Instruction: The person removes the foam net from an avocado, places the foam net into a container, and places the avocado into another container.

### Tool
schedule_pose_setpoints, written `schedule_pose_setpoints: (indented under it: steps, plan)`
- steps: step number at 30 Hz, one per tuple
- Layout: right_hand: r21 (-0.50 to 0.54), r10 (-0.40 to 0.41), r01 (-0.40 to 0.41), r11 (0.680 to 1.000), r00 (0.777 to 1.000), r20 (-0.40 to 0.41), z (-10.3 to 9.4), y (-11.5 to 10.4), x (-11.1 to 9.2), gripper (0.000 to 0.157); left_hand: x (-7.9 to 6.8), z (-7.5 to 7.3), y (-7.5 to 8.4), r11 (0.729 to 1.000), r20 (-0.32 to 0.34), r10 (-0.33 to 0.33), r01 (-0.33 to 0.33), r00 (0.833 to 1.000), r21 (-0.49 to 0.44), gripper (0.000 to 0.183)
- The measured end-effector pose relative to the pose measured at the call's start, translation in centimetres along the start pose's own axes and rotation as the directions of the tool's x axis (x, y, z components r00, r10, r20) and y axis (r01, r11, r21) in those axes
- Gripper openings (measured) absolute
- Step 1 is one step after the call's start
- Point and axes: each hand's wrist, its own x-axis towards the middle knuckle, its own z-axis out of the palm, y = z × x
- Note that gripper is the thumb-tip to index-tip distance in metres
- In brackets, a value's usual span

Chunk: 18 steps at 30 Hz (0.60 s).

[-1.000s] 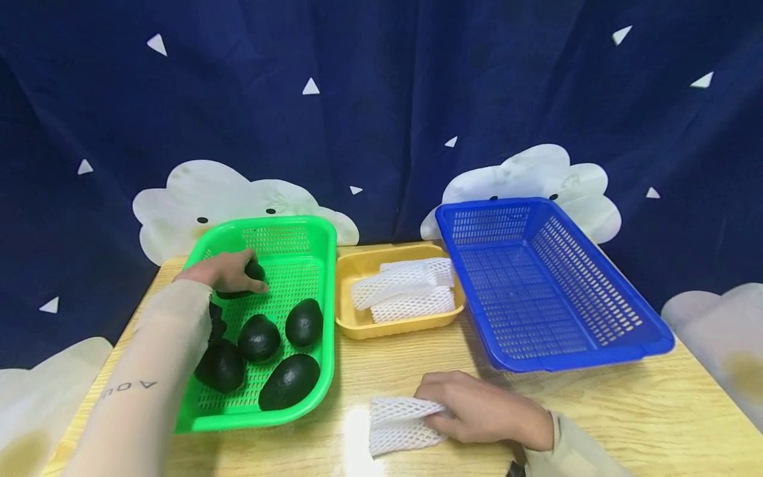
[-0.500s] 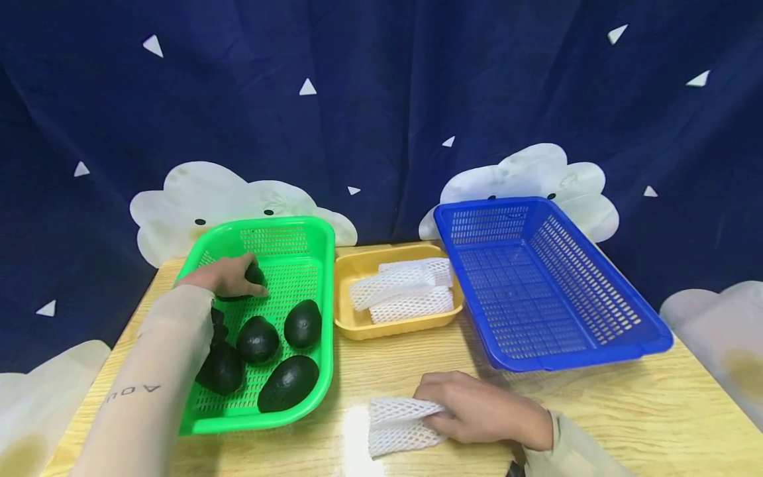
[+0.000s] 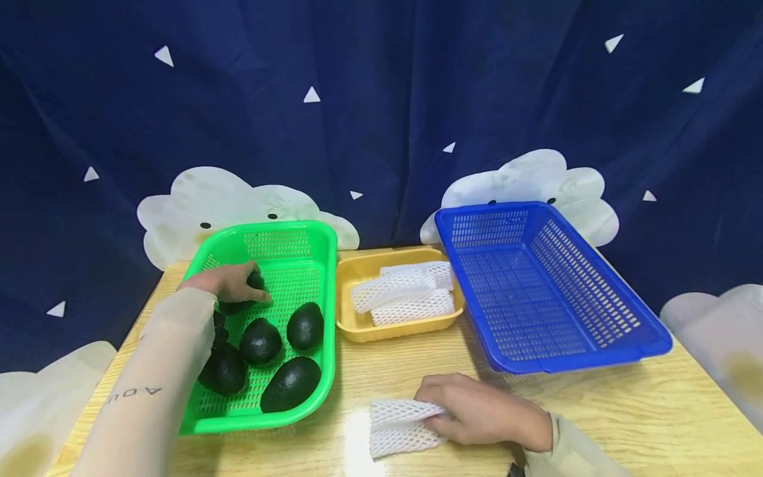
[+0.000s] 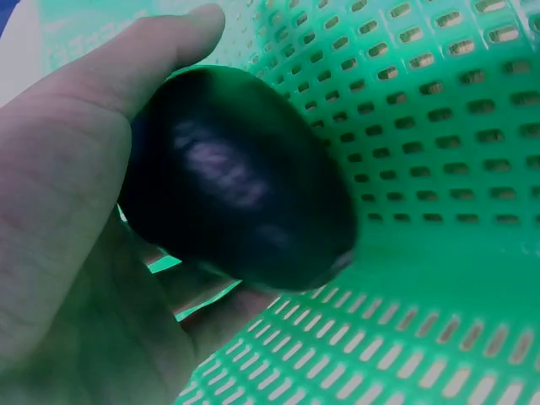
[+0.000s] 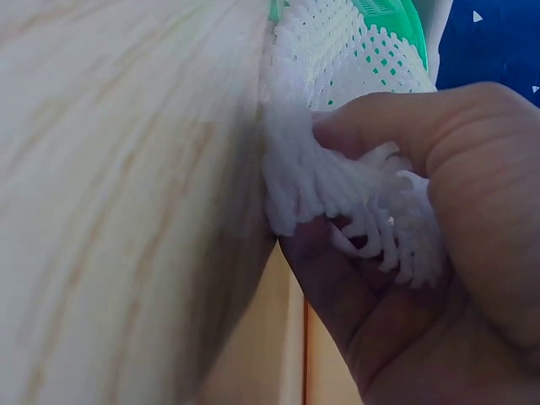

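In the head view my left hand (image 3: 231,281) reaches into the far left part of a green basket (image 3: 330,298). It grips a dark avocado (image 4: 245,181), thumb over the top and fingers curled beneath, as the left wrist view shows. Several other avocados (image 3: 260,342) lie nearer the basket's front. Low on the table, my right hand (image 3: 477,409) pinches one end of a white foam net sleeve (image 3: 395,429) between thumb and fingers. The right wrist view shows the fringed end of that sleeve in the grip; its mesh body extends away from the hand.
A yellow tray (image 3: 352,331) with several folded white foam nets (image 3: 411,305) stands between the baskets. To its right is a blue basket (image 3: 524,298), with nothing seen inside. A dark blue curtain (image 3: 381,99) hangs behind the wooden table (image 3: 596,411).
The head view has shifted slightly. Both hands keep about the same places, the left in the green basket at the avocado, the right pinching the foam net sleeve.
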Motion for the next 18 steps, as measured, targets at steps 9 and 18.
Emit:
schedule_pose_setpoints:
  steps: [9,18]
  plan:
    - [0.003,-0.007,0.007,1.000,1.000,-0.004,0.0,-0.1,0.0,0.008,-0.3,0.0,0.3,1.000,-0.029,0.023,-0.023,0.999,-0.001,0.082]
    - [-0.008,-0.011,0.011,1.000,1.000,-0.007,0.1,0.0,0.0,0.009,-1.2,-0.5,0.5,0.999,-0.049,0.029,-0.028,0.998,0.030,0.076]
